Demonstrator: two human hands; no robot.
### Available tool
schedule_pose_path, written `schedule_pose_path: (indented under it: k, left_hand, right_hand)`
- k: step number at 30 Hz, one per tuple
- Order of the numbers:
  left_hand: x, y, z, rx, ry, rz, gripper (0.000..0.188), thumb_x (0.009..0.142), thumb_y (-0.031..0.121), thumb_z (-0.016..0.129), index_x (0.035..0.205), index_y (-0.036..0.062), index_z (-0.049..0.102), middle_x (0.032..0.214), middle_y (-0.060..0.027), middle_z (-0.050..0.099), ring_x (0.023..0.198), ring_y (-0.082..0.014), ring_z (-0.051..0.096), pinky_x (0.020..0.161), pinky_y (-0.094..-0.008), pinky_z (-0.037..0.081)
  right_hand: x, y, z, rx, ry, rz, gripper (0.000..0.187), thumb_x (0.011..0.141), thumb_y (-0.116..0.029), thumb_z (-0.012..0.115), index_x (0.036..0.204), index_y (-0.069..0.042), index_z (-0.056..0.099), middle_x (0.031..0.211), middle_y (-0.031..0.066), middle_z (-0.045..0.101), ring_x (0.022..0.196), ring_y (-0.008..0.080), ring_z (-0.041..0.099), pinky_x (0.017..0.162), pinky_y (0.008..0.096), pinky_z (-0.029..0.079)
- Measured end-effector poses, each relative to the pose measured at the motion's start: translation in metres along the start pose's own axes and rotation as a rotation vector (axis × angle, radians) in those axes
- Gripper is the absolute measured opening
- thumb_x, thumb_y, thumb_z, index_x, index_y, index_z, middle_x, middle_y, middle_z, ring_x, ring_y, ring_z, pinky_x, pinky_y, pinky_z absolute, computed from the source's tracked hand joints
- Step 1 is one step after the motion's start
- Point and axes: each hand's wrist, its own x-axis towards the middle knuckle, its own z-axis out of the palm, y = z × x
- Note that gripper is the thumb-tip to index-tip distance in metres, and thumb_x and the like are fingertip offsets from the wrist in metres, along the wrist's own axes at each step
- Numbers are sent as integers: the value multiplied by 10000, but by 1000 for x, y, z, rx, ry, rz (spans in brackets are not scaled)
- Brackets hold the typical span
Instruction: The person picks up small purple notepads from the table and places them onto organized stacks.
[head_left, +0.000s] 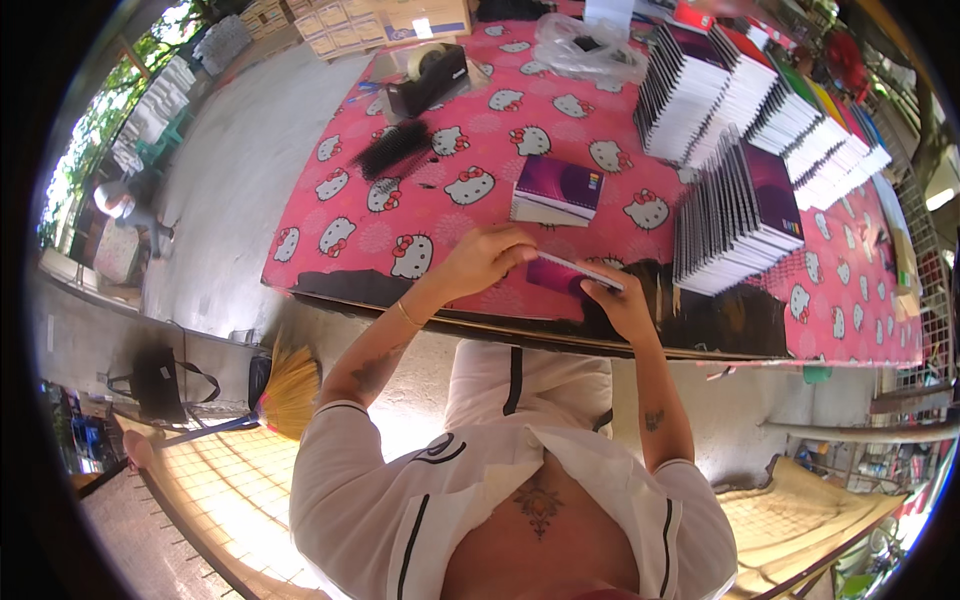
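Near the front edge of the table, a purple notebook (552, 273) is held between my two hands, tilted, with its pale edge upward. My left hand (488, 262) pinches the left end of that edge. Around the right end closes my right hand (622, 302), thumb on the cover. Just beyond them lies a short stack of purple notebooks (557, 188). To the right stands a tall stack of purple spiral-bound notebooks (740, 220). A loose bundle of black plastic binding coils (393, 149) rests at the left.
A black tape dispenser (428, 82) and a clear plastic bag (585, 50) sit farther back on the pink patterned tablecloth (480, 215). More notebook stacks (690, 85) fill the far right. Cardboard boxes (385, 25) stand behind. A broom (290, 390) lies left below; another person (135, 212) is far left.
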Motion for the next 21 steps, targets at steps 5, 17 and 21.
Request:
schedule_pose_path:
  k: [5, 17, 21]
  left_hand:
    - [12, 42, 13, 572, 226, 157, 510, 886, 308, 701, 1315, 72, 557, 1367, -165, 518, 1213, -327, 535, 952, -485, 439]
    - [22, 36, 3, 343, 77, 104, 263, 897, 234, 687, 1139, 139, 646, 1181, -22, 624, 1218, -237, 559, 1173, -613, 176]
    - [29, 47, 5, 546, 166, 264, 239, 891, 281, 702, 1092, 157, 658, 1202, -28, 612, 1243, -244, 542, 1157, -611, 220]
  right_hand:
    - [-6, -11, 3, 84, 116, 49, 322, 949, -60, 662, 1260, 24, 658, 1082, 73, 704, 956, 105, 600, 869, 260, 483]
    - [-15, -26, 10, 192, 238, 136, 362, 937, -93, 694, 1275, 29, 650, 1067, 30, 675, 866, 77, 577, 737, 227, 489]
    - [-19, -23, 4, 193, 237, 92, 365, 935, -92, 693, 1276, 31, 650, 1108, 63, 691, 971, 111, 612, 860, 251, 489]
